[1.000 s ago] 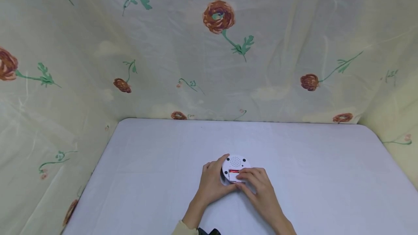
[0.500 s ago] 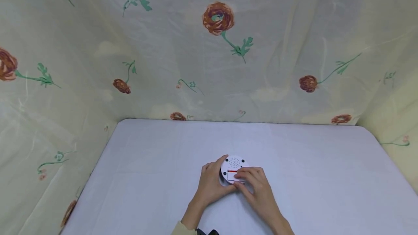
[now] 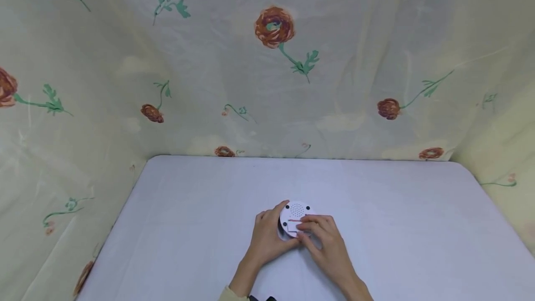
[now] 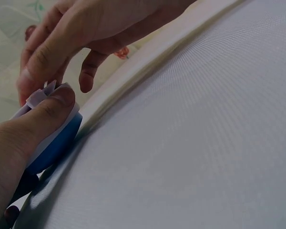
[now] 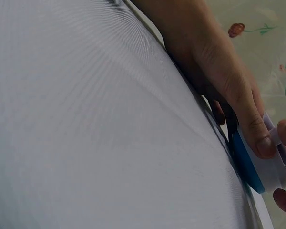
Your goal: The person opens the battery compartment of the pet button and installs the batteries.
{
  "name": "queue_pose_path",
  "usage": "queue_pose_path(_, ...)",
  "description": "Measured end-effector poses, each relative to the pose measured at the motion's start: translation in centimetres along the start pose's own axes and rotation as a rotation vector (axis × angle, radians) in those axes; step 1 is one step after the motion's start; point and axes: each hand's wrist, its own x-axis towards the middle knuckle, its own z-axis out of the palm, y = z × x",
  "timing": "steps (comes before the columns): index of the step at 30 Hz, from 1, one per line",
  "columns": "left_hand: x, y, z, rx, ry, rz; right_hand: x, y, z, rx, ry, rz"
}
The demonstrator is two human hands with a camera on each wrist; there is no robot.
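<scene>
A round device [image 3: 297,210] lies with its underside up in the head view, showing a grille of small holes and dark round feet. Its side is white with a blue lower part [image 4: 62,143] in the left wrist view. My left hand [image 3: 267,236] grips it around the left edge, thumb at the near side. With thumb and fingers, my right hand [image 3: 328,240] pinches a white battery cover [image 3: 292,226] over the compartment. Only a thin red line shows along the cover's far edge. The right fingers hide the cover's right part.
A white cloth [image 3: 200,217] covers the table under both hands. Floral curtain fabric [image 3: 334,59] hangs behind the table and along both sides. A dark object [image 3: 263,298] shows beside the left sleeve at the bottom edge.
The white cover has come down over the compartment, and the red strip inside has narrowed to a thin line. Both hands keep their hold, and the head view has shifted slightly.
</scene>
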Motion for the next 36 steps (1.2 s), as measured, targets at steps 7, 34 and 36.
queue_pose_path(7, -0.04, 0.02, 0.08, -0.009, 0.038, 0.029, -0.06, 0.07, 0.02, 0.013, -0.007, 0.032)
queue_pose_path(34, 0.01, 0.02, 0.2, -0.012, 0.04, 0.028, 0.06, 0.08, 0.3, 0.005, -0.001, 0.056)
queue_pose_path(36, 0.01, 0.01, 0.21, -0.008, 0.039, 0.028, 0.02, 0.06, 0.32, 0.008, -0.006, 0.076)
